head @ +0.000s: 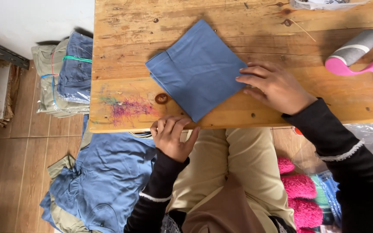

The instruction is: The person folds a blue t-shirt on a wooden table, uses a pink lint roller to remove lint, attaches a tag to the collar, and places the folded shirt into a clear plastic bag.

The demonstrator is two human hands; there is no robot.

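A folded blue cloth is lying in the middle of the frame on the wooden table, turned like a diamond, with its lower corner reaching almost to the near edge of the table. The right hand is resting flat on the table at the right corner of the cloth, fingers stretched and a little spread, the fingertips touching the cloth; it is not gripping anything. The left hand is sitting at the near edge of the table, just below the lower corner of the cloth, with fingers curled inward; I cannot tell if it is pinching the cloth or only the table edge. At the right edge of the frame a pink lint roller is lying on the table, well apart from the cloth. At the left, on the floor, bundles of folded clothes are standing, and a loose blue garment is lying at the lower left.
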